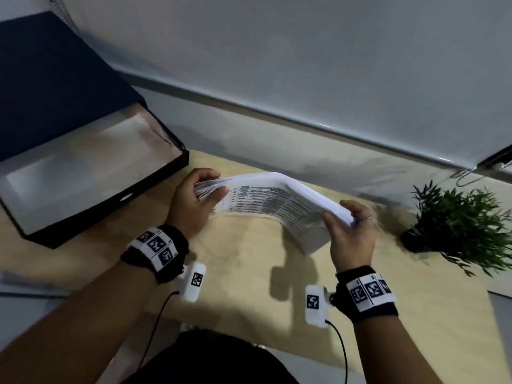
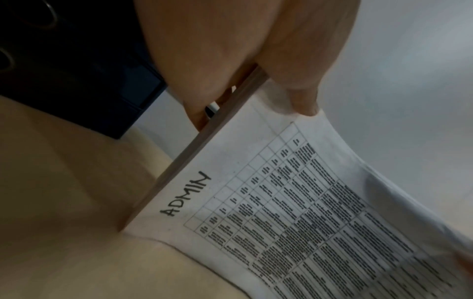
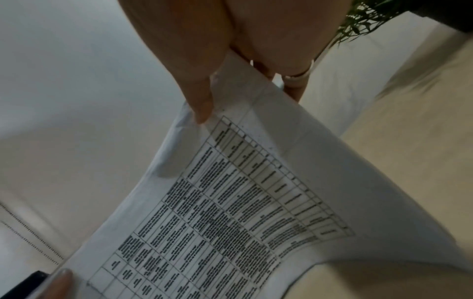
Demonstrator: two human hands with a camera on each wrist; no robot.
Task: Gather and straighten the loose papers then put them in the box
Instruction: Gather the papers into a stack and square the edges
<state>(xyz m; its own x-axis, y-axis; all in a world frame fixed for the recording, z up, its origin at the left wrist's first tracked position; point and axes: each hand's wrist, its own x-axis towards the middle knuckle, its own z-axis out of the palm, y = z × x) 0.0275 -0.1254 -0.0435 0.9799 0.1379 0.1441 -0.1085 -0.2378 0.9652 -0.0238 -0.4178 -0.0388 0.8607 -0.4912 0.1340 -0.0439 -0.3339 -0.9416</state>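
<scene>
Nearest me, my left hand (image 1: 194, 200) and right hand (image 1: 350, 234) each pinch one short end of the stack of papers (image 1: 277, 203), thumbs on top, fingers curled beneath. The stack hangs between them above the table (image 1: 249, 273), bowed, its top sheet a printed grid with "ADMIN" handwritten at the left end. Farther left sits the open box (image 1: 83, 173); far right, a plant (image 1: 457, 225).

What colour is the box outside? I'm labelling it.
Dark navy blue box, with a pale lining; head view shows it best.
</scene>
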